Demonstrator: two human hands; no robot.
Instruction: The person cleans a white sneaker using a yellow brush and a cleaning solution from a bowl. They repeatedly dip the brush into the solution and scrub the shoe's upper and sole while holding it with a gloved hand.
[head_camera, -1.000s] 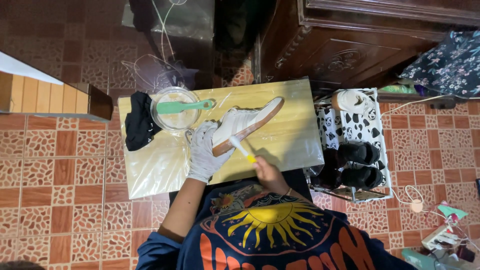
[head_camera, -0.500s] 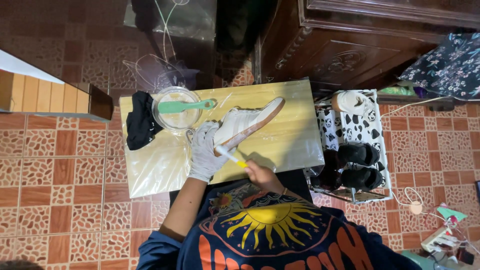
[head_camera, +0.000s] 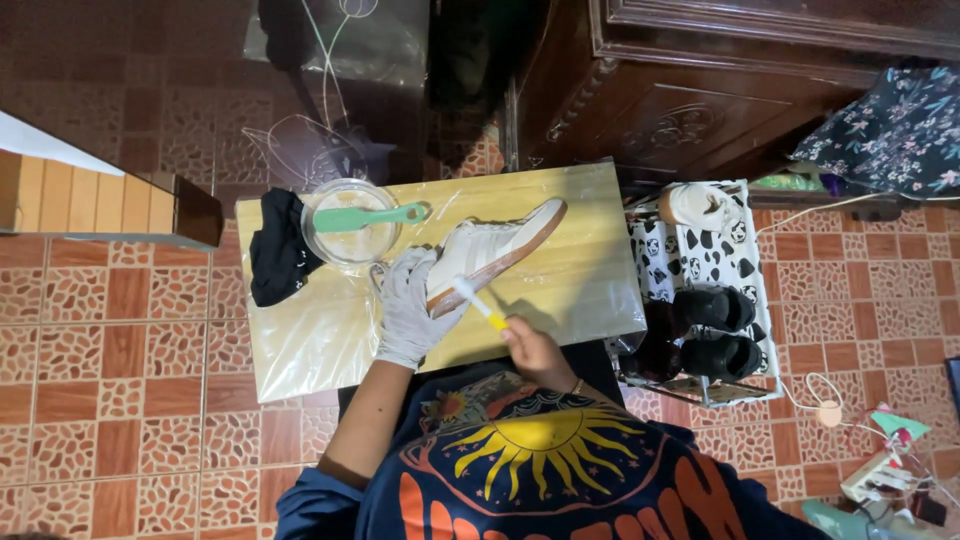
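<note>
A white sneaker (head_camera: 500, 245) with a tan sole lies on its side on a plastic-covered wooden table (head_camera: 580, 290). My left hand (head_camera: 408, 310), in a white glove, grips the sneaker's heel end. My right hand (head_camera: 535, 350), bare, holds a small yellow and white brush (head_camera: 478, 302) whose head touches the sneaker's side near the heel. A green-handled brush (head_camera: 362, 217) rests across a clear glass bowl (head_camera: 352, 224) at the table's far left. A black cloth (head_camera: 278, 250) lies beside the bowl.
A cow-patterned rack (head_camera: 725, 250) to the right holds a white shoe (head_camera: 700, 205) and black shoes (head_camera: 715, 330). A dark carved wooden cabinet (head_camera: 700, 90) stands behind. A wooden bench (head_camera: 100, 205) is at the left. Cables and a power strip (head_camera: 875, 470) lie on the tiled floor.
My right hand has shifted the small brush slightly along the sneaker's side. The left hand and sneaker stay about where they were.
</note>
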